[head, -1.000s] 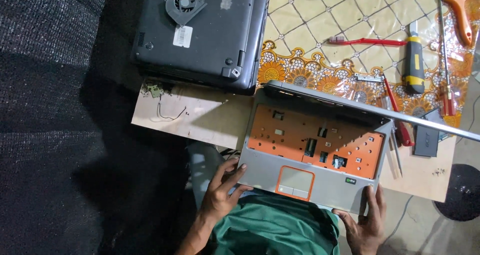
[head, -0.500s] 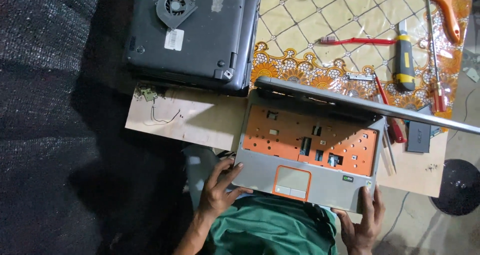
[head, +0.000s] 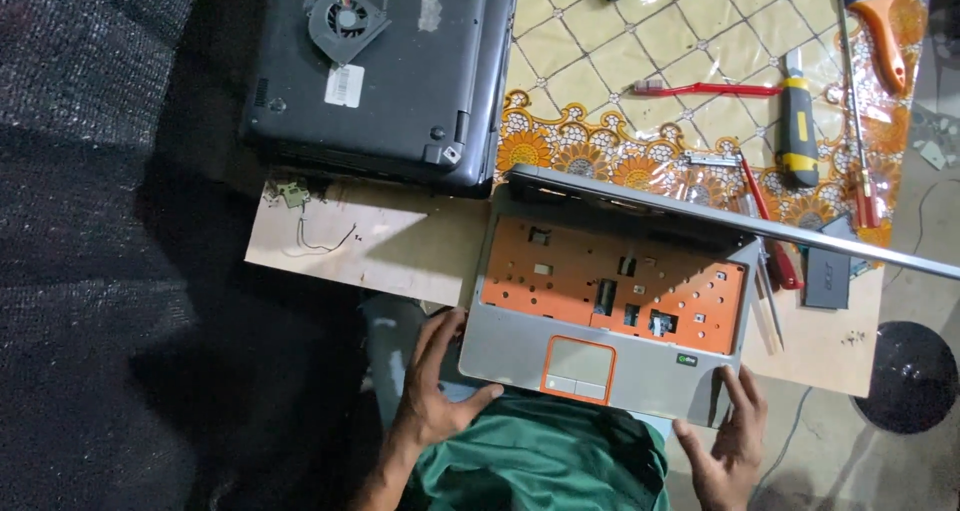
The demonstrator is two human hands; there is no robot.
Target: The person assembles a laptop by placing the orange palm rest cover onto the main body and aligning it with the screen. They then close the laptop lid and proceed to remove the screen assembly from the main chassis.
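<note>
An open silver laptop (head: 640, 376) lies in front of me with its keyboard removed, showing an orange tray (head: 610, 281) underneath. Its thin lid (head: 720, 216) is tilted back. My left hand (head: 435, 386) grips the laptop's near left corner, thumb on the palm rest beside the orange-rimmed touchpad (head: 578, 368). My right hand (head: 730, 441) holds the near right corner from below. The laptop rests on a wooden board (head: 370, 241) and partly over my green-clad lap (head: 540, 461).
A second dark laptop (head: 390, 71) lies upside down behind, a small fan (head: 345, 21) on it. On the patterned plastic cloth lie a red toothbrush (head: 705, 89), a yellow-black tool (head: 797, 126), screwdrivers (head: 770, 236), an orange-handled brush (head: 885, 26) and a dark battery-like block (head: 828, 266).
The view has shifted slightly. My left hand has slid a little along the laptop's near left corner; my right hand stays at the near right corner.
</note>
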